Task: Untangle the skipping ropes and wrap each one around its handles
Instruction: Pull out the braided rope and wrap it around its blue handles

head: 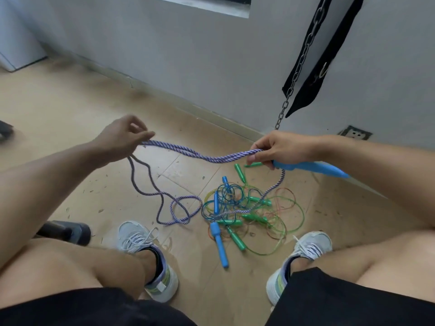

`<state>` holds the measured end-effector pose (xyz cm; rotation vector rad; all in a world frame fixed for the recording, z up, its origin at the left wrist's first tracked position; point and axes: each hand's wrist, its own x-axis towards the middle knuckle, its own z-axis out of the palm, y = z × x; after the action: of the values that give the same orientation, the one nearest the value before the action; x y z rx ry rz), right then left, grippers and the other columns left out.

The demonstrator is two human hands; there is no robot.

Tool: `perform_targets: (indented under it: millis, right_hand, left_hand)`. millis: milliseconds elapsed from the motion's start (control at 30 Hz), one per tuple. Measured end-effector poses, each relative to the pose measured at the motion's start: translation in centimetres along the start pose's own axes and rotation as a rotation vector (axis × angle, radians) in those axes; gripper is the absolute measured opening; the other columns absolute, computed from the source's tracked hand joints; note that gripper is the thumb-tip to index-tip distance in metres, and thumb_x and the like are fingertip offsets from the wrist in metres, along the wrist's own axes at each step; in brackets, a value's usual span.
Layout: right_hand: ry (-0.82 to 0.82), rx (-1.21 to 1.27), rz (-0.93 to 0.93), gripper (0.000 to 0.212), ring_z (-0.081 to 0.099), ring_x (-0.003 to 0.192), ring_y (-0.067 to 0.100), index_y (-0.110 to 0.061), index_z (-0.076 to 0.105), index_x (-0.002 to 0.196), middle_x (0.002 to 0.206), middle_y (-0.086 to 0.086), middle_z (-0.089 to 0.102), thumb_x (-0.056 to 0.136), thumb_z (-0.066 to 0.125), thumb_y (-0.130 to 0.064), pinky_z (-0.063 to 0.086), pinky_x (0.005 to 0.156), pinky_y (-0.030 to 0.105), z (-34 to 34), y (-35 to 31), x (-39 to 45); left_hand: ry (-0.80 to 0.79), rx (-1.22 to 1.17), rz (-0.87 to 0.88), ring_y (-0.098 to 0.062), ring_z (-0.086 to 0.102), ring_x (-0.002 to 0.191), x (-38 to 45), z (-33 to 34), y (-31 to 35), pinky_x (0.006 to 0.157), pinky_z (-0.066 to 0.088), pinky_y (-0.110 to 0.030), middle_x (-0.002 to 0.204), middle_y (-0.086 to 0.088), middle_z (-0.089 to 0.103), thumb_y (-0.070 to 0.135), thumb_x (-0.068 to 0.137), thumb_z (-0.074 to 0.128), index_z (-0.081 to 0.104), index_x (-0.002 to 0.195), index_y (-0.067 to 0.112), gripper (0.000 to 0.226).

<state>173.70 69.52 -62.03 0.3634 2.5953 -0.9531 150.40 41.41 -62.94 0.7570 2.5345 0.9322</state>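
My left hand pinches the purple rope w/ thumb + fingers together on a doubled strand. My right hand has its fingers clamped on the rope's other end plus a blue handle, which points out to my right. Rope span betw hands runs roughly left-right, sagging a bit; handle's long axis is nearly in line w/ it. Right hand is the one at the handle, so wrapping prob happens there, left hand feeding slack.

From left hand, two strands drop to the floor and loop near my left shoe. From right hand, one strand drops into the tangle of thin blue/green/orange ropes w/ green + blue handles, betw my feet. Purple strand crosses over/through that pile, can't tell if knotted in. Second blue handle lies on floor at pile's near edge, likely this rope's other end, not sure.

In the way: pile may drag along when slack is pulled. Chain + black strap hang on wall behind, well apart.
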Motion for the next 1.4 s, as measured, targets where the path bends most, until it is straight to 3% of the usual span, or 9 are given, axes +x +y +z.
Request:
perform_targets:
  millis: [233,367,433,533,767,900,1067,1267,1400]
  right_hand:
    - [0.004,0.131,-0.186,0.02,0.054,0.06,0.006,-0.023,0.075,0.097,0.067,-0.004,0.062,0.097,0.064,-0.04,0.04,0.058,0.02,1.7,-4.5,1.1]
    - [-0.001,0.126,-0.204,0.013,0.053,0.061,0.005,-0.026,0.072,0.085,0.067,-0.007,0.065,0.097,0.067,-0.029,0.042,0.061,0.022,2.0,-5.2,1.5]
    - [-0.008,0.12,-0.172,0.013,0.056,0.065,0.004,-0.024,0.072,0.085,0.071,-0.009,0.07,0.096,0.068,-0.029,0.043,0.065,0.025,2.0,-4.9,1.3]
    - [-0.064,0.114,-0.113,0.013,0.057,0.066,-0.003,-0.021,0.075,0.09,0.074,-0.017,0.072,0.094,0.07,-0.031,0.044,0.067,0.023,2.2,-4.4,1.0]
    - [-0.21,0.463,-0.005,0.038,0.066,0.107,0.018,-0.015,0.07,0.105,0.114,0.001,0.074,0.089,0.066,-0.049,0.055,0.083,0.036,2.5,-3.9,0.5]
    - [-0.124,0.342,0.031,0.048,0.067,0.098,0.011,-0.01,0.07,0.109,0.104,-0.003,0.075,0.097,0.052,-0.053,0.051,0.08,0.026,2.6,-3.7,0.5]
    - [-0.152,0.11,0.04,0.055,0.059,0.076,-0.002,-0.014,0.079,0.093,0.086,-0.011,0.074,0.094,0.052,-0.062,0.037,0.078,0.022,2.1,-2.6,0.4]
    - [-0.132,0.099,0.128,0.056,0.067,0.082,0.007,-0.004,0.074,0.092,0.083,-0.008,0.077,0.091,0.059,-0.058,0.049,0.09,0.029,1.0,-0.3,0.2]
    - [-0.089,0.14,0.112,0.051,0.067,0.094,0.023,-0.007,0.076,0.094,0.102,0.006,0.077,0.094,0.056,-0.054,0.047,0.1,0.035,1.2,0.1,0.0]
  left_hand:
    - [-0.407,0.026,0.293,0.002,0.066,0.1,-2.8,5.1,7.0,0.092,0.049,-0.021,0.103,0.015,0.073,0.044,0.082,0.078,0.07,0.107,0.029,0.03]
    - [-0.561,0.191,0.336,-0.001,0.049,0.054,-3.8,6.7,8.7,0.052,0.034,-0.013,0.055,0.015,0.059,0.039,0.091,0.069,0.07,0.078,0.019,0.024]
    - [-0.593,0.121,0.294,0.0,0.06,0.059,-4.0,6.4,8.8,0.057,0.038,-0.014,0.06,0.013,0.067,0.04,0.092,0.069,0.067,0.071,0.019,0.029]
    - [-0.58,-0.057,0.221,-0.016,0.073,0.082,-4.1,5.9,8.7,0.074,0.045,-0.029,0.065,-0.003,0.065,0.049,0.089,0.065,0.056,0.066,0.014,0.042]
    - [-0.55,-0.135,0.239,-0.017,0.06,0.068,-4.1,5.2,8.4,0.07,0.039,-0.035,0.076,-0.025,0.067,0.036,0.094,0.066,0.059,0.083,-0.006,0.044]
    - [-0.486,0.038,0.239,-0.019,0.066,0.07,-3.1,4.6,7.1,0.077,0.052,-0.051,0.072,-0.009,0.074,0.042,0.092,0.067,0.064,0.08,0.005,0.039]
    - [-0.435,0.153,0.165,-0.017,0.062,0.073,-1.5,3.3,4.4,0.071,0.043,-0.033,0.073,0.003,0.076,0.049,0.092,0.064,0.066,0.08,0.012,0.039]
    - [-0.358,0.493,0.087,-0.017,0.052,0.065,0.6,1.0,-0.5,0.056,0.036,-0.025,0.066,0.003,0.06,0.038,0.096,0.063,0.062,0.074,0.016,0.031]
    - [-0.358,0.831,-0.037,-0.027,0.059,0.09,1.2,0.1,-2.6,0.077,0.049,-0.033,0.092,-0.005,0.065,0.042,0.093,0.066,0.067,0.11,0.012,0.034]
